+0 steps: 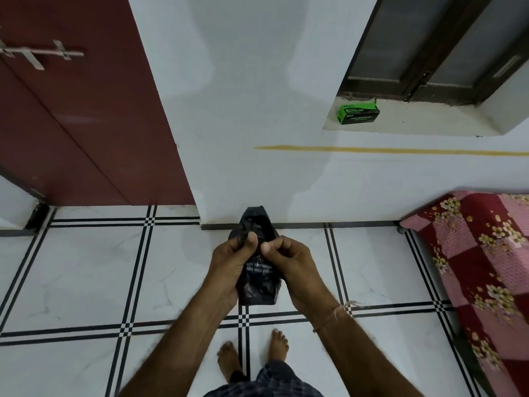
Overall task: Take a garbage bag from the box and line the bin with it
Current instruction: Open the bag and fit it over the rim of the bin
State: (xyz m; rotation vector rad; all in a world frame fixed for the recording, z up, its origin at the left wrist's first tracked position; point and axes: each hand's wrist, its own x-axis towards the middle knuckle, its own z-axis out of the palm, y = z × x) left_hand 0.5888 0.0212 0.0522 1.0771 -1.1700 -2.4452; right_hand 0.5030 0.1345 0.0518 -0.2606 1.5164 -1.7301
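A folded black garbage bag [259, 285] with white print is held upright in front of me over the tiled floor. My left hand [229, 265] grips its left side, thumb pressed on the top fold. My right hand [289, 262] pinches the bag's upper right edge with thumb and fingers. The green garbage bag box [358, 112] stands on the window ledge [400, 121] at the upper right, far from both hands. No bin is in view.
A dark red door [86, 110] fills the left wall. A bed with a red and pink flowered cover [486, 267] stands at the right. White floor tiles with black lines [86, 282] lie below; my bare feet [252, 356] stand near the bottom centre.
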